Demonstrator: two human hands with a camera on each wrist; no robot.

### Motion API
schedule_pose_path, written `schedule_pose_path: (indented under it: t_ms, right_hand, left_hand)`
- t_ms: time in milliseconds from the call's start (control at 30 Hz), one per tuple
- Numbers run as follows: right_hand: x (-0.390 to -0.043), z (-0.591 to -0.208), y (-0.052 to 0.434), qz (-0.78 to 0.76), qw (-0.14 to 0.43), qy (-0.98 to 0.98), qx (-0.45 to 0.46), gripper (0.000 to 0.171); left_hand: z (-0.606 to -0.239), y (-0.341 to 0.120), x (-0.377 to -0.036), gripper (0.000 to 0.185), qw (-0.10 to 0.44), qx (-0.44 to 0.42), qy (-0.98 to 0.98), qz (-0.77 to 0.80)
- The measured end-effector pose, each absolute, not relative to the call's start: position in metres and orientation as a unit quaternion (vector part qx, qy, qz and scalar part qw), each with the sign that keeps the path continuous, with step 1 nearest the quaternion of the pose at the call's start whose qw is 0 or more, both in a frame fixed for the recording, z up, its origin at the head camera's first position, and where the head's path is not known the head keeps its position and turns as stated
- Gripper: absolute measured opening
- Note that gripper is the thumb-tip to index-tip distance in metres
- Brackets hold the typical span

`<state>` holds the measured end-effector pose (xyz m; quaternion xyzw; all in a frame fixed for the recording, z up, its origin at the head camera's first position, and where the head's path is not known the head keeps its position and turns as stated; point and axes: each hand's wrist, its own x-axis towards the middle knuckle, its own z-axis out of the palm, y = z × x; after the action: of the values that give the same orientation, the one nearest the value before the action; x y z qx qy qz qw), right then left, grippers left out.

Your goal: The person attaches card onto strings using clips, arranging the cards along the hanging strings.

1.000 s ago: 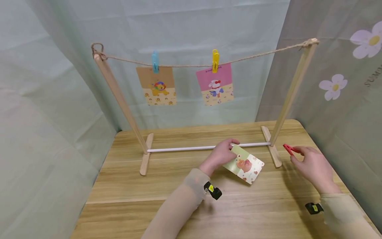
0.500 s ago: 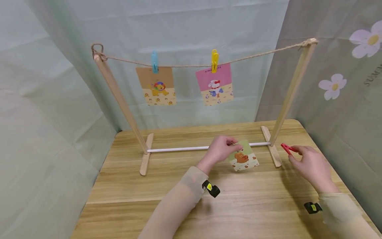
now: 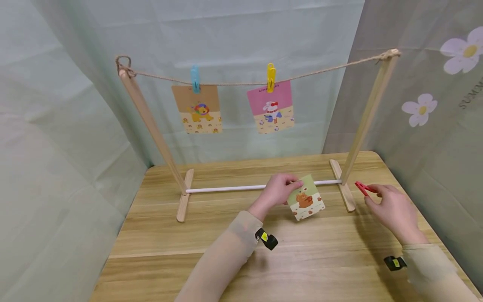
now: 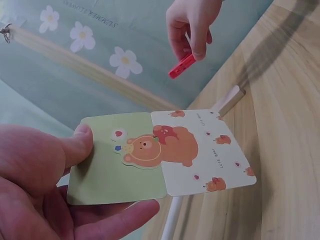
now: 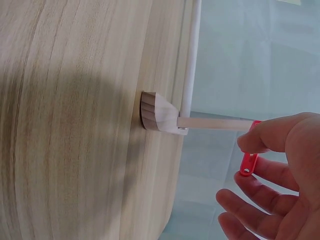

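Wooden table [image 3: 211, 235], drying rack [image 3: 151, 121] at far side. Left hand [image 3: 277, 191] pinches bear card [image 3: 305, 198] by green end, thumb on top; card juts right, just above table. Right hand [image 3: 392, 207] pinches red clothespin [image 3: 363, 188], right of card, apart.

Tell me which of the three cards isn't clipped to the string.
The green bear card, pinched by the left hand; the lion card and pink card hang from pegs.
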<state>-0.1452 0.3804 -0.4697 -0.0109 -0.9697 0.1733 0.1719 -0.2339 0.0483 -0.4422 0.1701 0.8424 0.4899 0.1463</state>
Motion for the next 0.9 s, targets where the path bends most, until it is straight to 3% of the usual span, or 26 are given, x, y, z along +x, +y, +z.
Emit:
schedule_pose_path:
  t_ms: [733,900]
  right_hand:
    - [-0.1454,-0.4719,0.3794,0.178,0.160,-0.971,-0.021,0.035]
    - [-0.1460,-0.4723,0.3796,0.177,0.161,-0.971,-0.021,0.036]
  left_hand:
    - [-0.4519,0.0447,-0.2361,0.025,0.124,0.172,0.857,0.469]
    - [-0.4502,0.0439,-0.2375,0.037,0.129,0.178,0.859,0.461]
